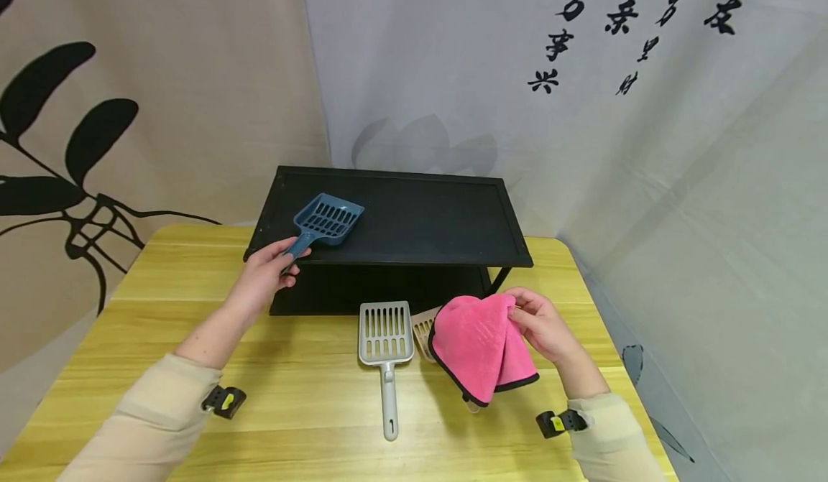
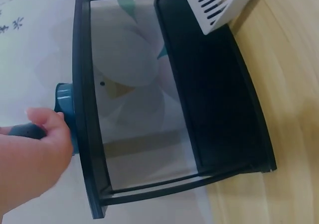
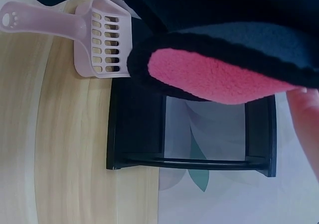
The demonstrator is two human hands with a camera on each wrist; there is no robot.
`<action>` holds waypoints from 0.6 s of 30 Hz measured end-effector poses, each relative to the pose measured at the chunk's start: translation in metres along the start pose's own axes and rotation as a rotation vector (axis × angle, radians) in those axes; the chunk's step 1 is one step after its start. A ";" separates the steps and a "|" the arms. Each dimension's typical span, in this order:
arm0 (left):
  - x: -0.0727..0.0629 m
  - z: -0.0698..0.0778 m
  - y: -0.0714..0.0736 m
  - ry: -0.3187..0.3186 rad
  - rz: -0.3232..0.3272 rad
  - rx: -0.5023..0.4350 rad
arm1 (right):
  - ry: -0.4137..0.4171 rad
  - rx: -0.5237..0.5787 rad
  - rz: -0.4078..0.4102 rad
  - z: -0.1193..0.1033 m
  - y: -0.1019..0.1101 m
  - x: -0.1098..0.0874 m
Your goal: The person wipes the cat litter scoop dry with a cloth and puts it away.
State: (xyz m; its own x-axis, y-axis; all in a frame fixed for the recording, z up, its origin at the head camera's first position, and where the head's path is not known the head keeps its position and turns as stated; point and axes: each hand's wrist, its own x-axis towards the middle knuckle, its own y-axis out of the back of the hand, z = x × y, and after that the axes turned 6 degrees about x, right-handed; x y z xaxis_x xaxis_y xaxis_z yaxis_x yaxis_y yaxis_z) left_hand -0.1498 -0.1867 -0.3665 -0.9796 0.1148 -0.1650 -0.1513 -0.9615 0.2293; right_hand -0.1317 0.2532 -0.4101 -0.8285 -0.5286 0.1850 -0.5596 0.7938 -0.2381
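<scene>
My left hand [image 1: 267, 274] grips the handle of a blue slotted litter scoop [image 1: 310, 235], whose head is at the left part of the black rack's top shelf [image 1: 420, 223]. With thumb and fingers my right hand [image 1: 540, 324] pinches a pink cloth [image 1: 475, 338] with black edging, which hangs in folds. Behind and under that cloth lies a pale pinkish litter scoop [image 3: 55, 21], mostly hidden in the head view but plainer in the right wrist view. Between the hands a light grey litter scoop [image 1: 389, 399] lies on the table, head toward the rack.
The black two-tier rack stands at the back of the yellow wood-grain table [image 1: 291, 417]; its lower shelf [image 2: 214, 99] sits just behind the scoops. A printed curtain [image 1: 420, 58] hangs close behind the rack and along the sides.
</scene>
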 end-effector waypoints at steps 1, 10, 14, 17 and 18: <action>0.000 0.000 0.000 0.009 -0.001 0.007 | 0.001 0.000 0.000 0.000 0.000 0.000; -0.001 0.003 0.003 0.081 -0.030 -0.004 | 0.019 0.012 -0.007 0.000 0.000 -0.002; -0.001 0.004 0.005 0.084 -0.078 -0.051 | 0.036 0.015 -0.011 -0.002 0.000 -0.001; -0.003 0.002 0.011 0.092 -0.147 -0.123 | 0.032 0.011 -0.013 -0.002 -0.001 -0.001; -0.004 0.001 0.013 0.097 -0.174 -0.159 | 0.028 0.009 -0.012 -0.002 -0.001 -0.002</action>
State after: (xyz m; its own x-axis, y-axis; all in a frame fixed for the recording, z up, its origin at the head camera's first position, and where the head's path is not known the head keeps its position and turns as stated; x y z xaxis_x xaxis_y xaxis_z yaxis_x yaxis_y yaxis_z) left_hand -0.1484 -0.1994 -0.3620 -0.9219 0.2651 -0.2824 -0.2867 -0.9573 0.0371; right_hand -0.1301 0.2543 -0.4082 -0.8211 -0.5292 0.2141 -0.5695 0.7849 -0.2440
